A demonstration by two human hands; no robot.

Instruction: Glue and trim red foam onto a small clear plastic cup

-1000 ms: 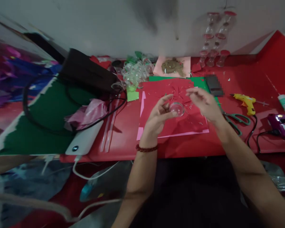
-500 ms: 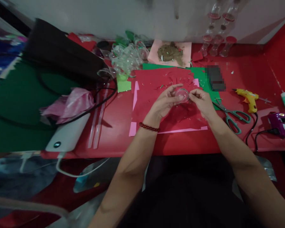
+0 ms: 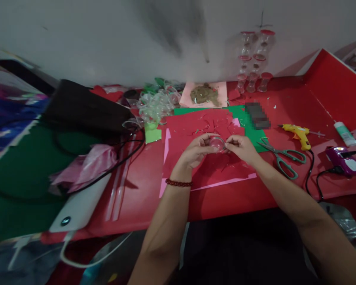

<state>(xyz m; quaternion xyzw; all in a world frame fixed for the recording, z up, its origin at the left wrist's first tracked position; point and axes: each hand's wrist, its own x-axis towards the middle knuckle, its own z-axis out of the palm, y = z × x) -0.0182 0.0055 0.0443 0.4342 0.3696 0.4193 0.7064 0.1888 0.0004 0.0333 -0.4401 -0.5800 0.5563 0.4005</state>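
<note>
Left hand (image 3: 195, 152): half curled; thumb and fingers grip the left side of the clear plastic cup.
Right hand (image 3: 241, 148): fingers bent, thumb and fingertips pinched together at the right side of the cup's rim.
Clear plastic cup (image 3: 217, 144): held by 2 hands over the red sheet, round rim facing up toward the camera; contents cannot be told.
Red sheet (image 3: 184, 134): lies beneath the hands, strewn with scraps; pink strips show along its left and front edges.
Green sheet (image 3: 255, 143): projects past the red sheet at the rear and right.
Front edge: a strip of red tabletop (image 3: 146, 170) runs between the sheets and the table's near edge; both forearms cross it.
Left margin: tabletop shows between the sheets and 2 clear tubes (image 3: 120, 196), which lie side by side, well apart from the left hand.
Right margin: scissors (image 3: 275, 150) lie just beside the right forearm, blade tips over the green sheet's edge; the yellow glue gun (image 3: 299, 132) lies beyond them.
Rear limit: pink paper (image 3: 186, 99) bearing a brown heap (image 3: 204, 95) lies behind the sheets, near the wall (image 3: 106, 39); a pile of clear plastic pieces (image 3: 157, 105) stands to its left.
Right limit: a red panel (image 3: 341, 91) rises at the table's far right.
</note>
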